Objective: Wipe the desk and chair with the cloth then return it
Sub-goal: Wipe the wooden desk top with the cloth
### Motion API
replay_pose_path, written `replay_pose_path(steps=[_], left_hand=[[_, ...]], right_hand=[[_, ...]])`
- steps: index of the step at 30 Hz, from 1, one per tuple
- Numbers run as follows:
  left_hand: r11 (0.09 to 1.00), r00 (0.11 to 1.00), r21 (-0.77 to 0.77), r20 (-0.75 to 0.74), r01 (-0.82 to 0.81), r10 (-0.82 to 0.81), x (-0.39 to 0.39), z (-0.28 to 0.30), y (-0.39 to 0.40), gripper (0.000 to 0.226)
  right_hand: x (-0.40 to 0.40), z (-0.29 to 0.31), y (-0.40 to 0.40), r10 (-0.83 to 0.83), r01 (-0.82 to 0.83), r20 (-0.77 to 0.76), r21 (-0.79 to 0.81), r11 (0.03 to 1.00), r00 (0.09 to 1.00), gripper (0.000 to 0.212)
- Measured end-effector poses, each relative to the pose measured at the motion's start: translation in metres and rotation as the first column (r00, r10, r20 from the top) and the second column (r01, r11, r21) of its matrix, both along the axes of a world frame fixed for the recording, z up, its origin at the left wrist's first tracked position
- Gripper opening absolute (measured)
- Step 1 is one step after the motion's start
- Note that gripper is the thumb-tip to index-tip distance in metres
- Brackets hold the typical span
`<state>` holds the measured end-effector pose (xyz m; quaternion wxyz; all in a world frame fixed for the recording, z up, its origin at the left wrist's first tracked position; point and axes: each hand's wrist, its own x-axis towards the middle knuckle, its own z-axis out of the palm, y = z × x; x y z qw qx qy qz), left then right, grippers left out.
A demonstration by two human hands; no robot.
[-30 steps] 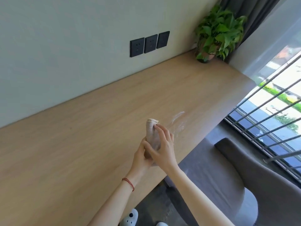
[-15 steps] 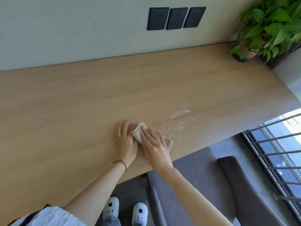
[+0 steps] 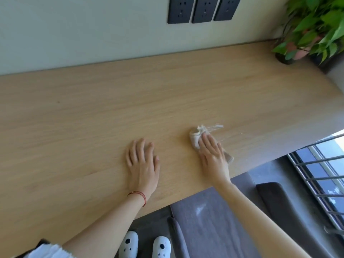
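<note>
1. Step in hand: wiping the desk [image 3: 93, 112]. The chair [image 3: 214, 220], tucked at the near edge, looks untouched, so the task is early.
2. Right hand [image 3: 212, 155] lies flat on the cloth [image 3: 195, 138], fingers [image 3: 206, 140] together and extended, pressing down rather than clamped around it.
3. Cloth sits bunched on the desk, right of centre, near the front edge. Its far-left part pokes out past the fingertips; a corner shows at the hand's right side.
4. Left hand [image 3: 143, 161] is empty, palm down on the desk, fingers slightly spread, well apart from the cloth. Probably bracing.
5. Wet streak [image 3: 216, 127] lies just far-right of the cloth.
6. Next move calls for steady downward pressure while sliding over the dry areas left and far.
</note>
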<state>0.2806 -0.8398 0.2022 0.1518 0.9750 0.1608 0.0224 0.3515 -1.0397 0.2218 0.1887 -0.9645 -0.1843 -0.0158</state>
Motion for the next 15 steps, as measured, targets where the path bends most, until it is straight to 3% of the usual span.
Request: replay_pose_path(steps=[3,7,10,12,15], left_hand=[[1.0,1.0,0.01,-0.015,-0.01,0.01,0.001,0.0,-0.003,0.041],[1.0,1.0,0.024,-0.015,-0.009,0.01,-0.002,0.002,-0.003,0.038],[1.0,1.0,0.023,0.008,0.002,-0.002,-0.005,0.0,-0.001,0.042],[1.0,0.999,0.011,0.032,-0.011,0.01,-0.005,0.0,-0.001,0.047],[0.999,0.999,0.037,0.037,-0.017,0.015,-0.002,0.0,-0.003,0.052]], right_hand=[[0.007,-0.002,0.032,-0.139,0.139,0.0,0.053,0.989,0.99,0.038],[-0.039,-0.008,0.06,0.23,-0.23,0.016,0.046,0.972,0.973,0.039],[-0.053,-0.01,0.014,0.391,-0.391,0.017,0.008,0.92,0.92,0.042],[-0.042,-0.007,-0.032,0.329,-0.329,-0.011,0.002,0.944,0.944,0.042],[0.014,-0.004,-0.076,-0.026,0.025,-0.06,-0.013,1.0,0.998,0.041]])
